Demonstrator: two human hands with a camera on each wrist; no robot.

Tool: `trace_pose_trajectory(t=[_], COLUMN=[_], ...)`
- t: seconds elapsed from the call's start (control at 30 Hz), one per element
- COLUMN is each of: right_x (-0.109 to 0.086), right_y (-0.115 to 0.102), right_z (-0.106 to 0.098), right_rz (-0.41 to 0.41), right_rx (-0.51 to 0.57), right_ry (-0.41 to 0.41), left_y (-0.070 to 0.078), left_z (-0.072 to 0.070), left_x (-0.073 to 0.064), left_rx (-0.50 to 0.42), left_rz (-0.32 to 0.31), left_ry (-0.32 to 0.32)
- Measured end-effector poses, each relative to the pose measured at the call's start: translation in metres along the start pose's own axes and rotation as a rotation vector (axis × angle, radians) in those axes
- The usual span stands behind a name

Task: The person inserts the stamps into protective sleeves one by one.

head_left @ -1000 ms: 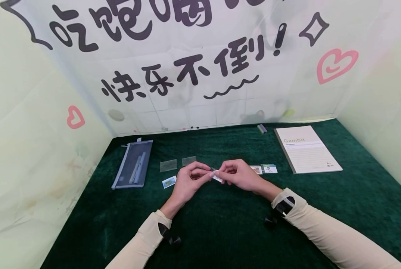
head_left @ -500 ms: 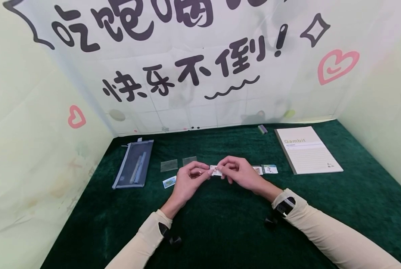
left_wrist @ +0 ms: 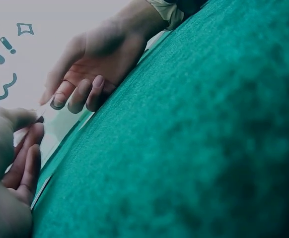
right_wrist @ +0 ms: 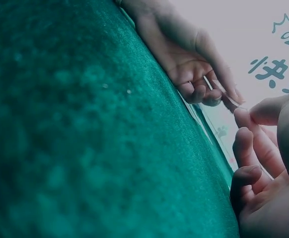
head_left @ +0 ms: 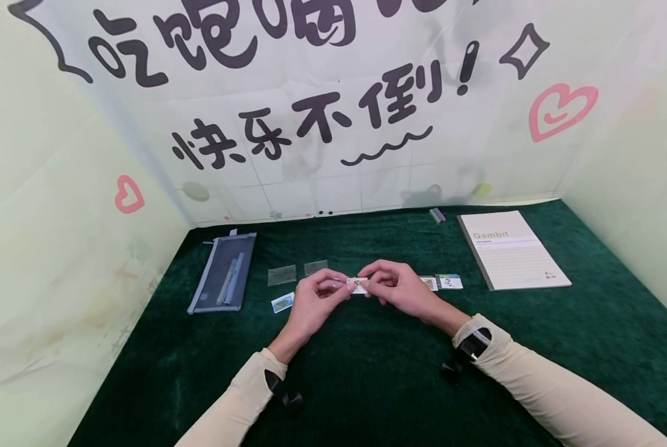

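Between both hands is a small white-bordered stamp (head_left: 357,286) with a printed picture, lifted off the cloth. My left hand (head_left: 313,301) pinches its left end between thumb and fingers. At the right end, the thumb and index finger of my right hand (head_left: 399,288) pinch it too. From the left wrist view, the right hand's (left_wrist: 97,62) other fingers curl loosely below the pinch. A blue-green picture stamp (head_left: 282,302) lies beside the left hand. Two clear plastic sleeves (head_left: 281,275) lie behind that hand, one partly covered by it.
Right of the right hand lie another stamp (head_left: 429,284), partly hidden, and a white-and-blue one (head_left: 450,281). A mesh pencil case (head_left: 213,282) with pens is at left, a notebook (head_left: 515,251) at right. A small eraser-like block (head_left: 436,215) sits near the back wall.
The stamp has turned from a tilted pose to show its printed face, and shifted slightly left. The right fingers have moved toward its right edge; the left hand stays nearly still.
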State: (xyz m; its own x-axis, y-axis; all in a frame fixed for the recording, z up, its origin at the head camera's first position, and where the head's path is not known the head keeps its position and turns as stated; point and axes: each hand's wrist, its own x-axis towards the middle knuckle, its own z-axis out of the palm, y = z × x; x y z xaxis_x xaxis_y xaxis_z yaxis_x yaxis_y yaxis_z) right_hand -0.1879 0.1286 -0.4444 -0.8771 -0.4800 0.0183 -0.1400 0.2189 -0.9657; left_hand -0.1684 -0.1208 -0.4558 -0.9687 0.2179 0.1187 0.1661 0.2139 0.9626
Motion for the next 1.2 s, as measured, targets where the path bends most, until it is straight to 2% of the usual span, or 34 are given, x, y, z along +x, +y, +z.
trace_pose_trajectory(t=[0.13,0.37,0.83,1.2], right_x=[0.0006,0.0002,-0.0006,-0.0010], right_y=[0.0003,0.0005,-0.0009,-0.0013], right_z=[0.0004,0.0006,0.0021,0.0035], right_rz=[0.001,0.002,-0.017,-0.045], right_rx=[0.006,-0.011,-0.011,-0.010], right_ry=[0.003,-0.013,-0.023,-0.028], left_y=[-0.0006,-0.0018,-0.0022,-0.0004], left_z=[-0.0001,-0.0008,0.0009,0.0011], left_x=[0.0004,-0.0006,-0.0018,-0.0016], left_rx=[-0.029,-0.022,-0.095,-0.118], left_rz=[0.019,0.020,0.015,0.039], left_ry=[0.017,-0.044,-0.057,-0.093])
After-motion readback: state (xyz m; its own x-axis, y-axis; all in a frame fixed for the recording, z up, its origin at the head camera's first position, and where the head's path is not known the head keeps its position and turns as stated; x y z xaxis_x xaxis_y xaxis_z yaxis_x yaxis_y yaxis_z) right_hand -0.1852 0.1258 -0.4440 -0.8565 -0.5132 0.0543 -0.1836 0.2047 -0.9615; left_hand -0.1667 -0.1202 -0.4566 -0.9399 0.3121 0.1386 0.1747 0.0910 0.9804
